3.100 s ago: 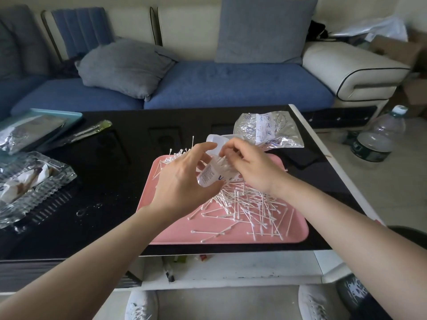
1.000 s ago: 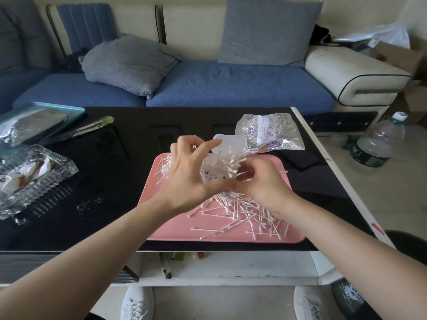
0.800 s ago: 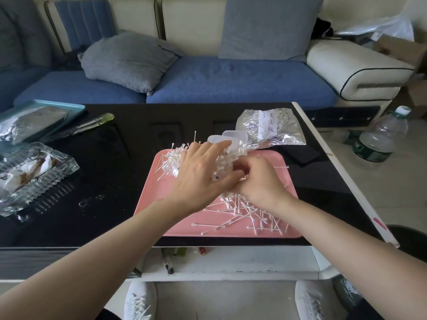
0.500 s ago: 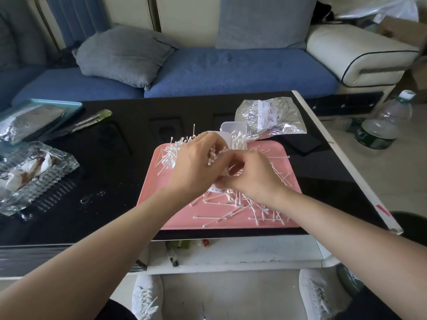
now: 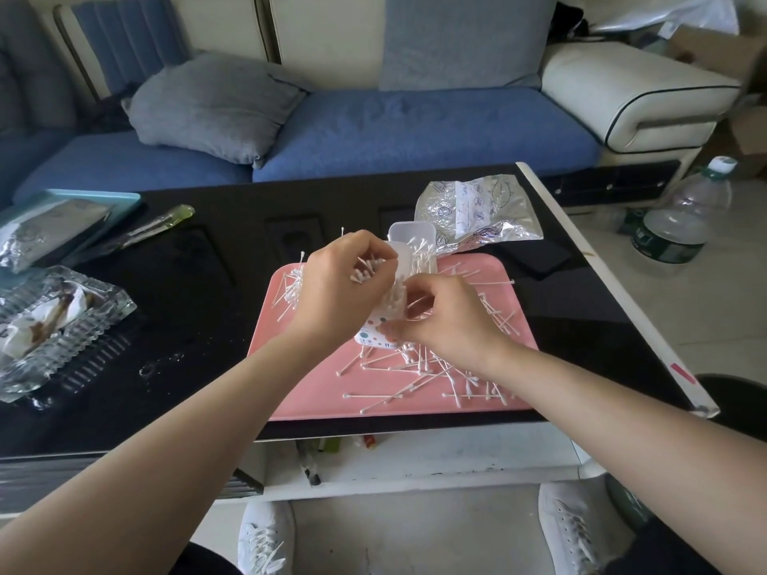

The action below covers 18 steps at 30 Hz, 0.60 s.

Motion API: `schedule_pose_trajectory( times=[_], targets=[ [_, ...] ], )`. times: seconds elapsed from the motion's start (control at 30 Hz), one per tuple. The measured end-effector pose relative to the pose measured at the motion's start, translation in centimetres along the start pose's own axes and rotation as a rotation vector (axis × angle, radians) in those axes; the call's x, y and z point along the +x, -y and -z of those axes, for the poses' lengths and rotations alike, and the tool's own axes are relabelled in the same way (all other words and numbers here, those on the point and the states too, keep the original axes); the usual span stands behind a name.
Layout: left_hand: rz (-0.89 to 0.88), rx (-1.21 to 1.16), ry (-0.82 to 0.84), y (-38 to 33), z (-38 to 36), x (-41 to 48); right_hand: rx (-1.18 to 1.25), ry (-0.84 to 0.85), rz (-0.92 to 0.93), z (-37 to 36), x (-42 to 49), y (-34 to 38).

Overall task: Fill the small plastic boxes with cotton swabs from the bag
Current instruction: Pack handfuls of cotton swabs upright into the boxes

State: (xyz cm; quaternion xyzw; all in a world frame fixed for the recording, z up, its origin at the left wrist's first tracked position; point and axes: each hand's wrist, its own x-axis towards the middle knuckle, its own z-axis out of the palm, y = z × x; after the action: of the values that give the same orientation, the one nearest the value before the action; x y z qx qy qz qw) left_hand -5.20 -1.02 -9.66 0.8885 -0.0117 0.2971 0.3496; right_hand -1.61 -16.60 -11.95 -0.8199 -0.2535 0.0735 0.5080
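1. Here, our left hand (image 5: 344,288) is curled round a bunch of cotton swabs (image 5: 366,271), tips poking out btwn thumb & fingers.
2. Our right hand (image 5: 450,319) is curled too, fingertips pinching the near end of the small box (image 5: 375,337), the one w/ coloured dots. It sits over the pink tray (image 5: 315,398), partly hidden by both hands.
3. We can't tell if the left hand also touches that box.
4. A second box (image 5: 411,235), white, stands just behind at the tray's far edge, w/ swabs showing in it.
5. The bag (image 5: 477,213), clear & crinkly, lies on the black table (image 5: 199,284) just beside the second box.
6. Loose swabs (image 5: 415,367) are strewn over the tray, esp. under the right wrist.
7. Far left on the table: a glass dish (image 5: 83,338) & a blue tray (image 5: 124,197). A water bottle (image 5: 680,217) stands on the floor at right.
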Motion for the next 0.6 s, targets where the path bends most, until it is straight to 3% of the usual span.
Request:
schedule_pose_trajectory(
  times=[0.17,0.6],
  targets=[
    [-0.190,0.091,0.087,0.2,-0.5,-0.3,0.040,-0.007,-0.005,-0.1,0.1,-0.1],
    [-0.039,-0.068,0.104,-0.2,0.6,-0.2,0.079,0.049,-0.015,-0.1,0.4,-0.2]
  ],
)
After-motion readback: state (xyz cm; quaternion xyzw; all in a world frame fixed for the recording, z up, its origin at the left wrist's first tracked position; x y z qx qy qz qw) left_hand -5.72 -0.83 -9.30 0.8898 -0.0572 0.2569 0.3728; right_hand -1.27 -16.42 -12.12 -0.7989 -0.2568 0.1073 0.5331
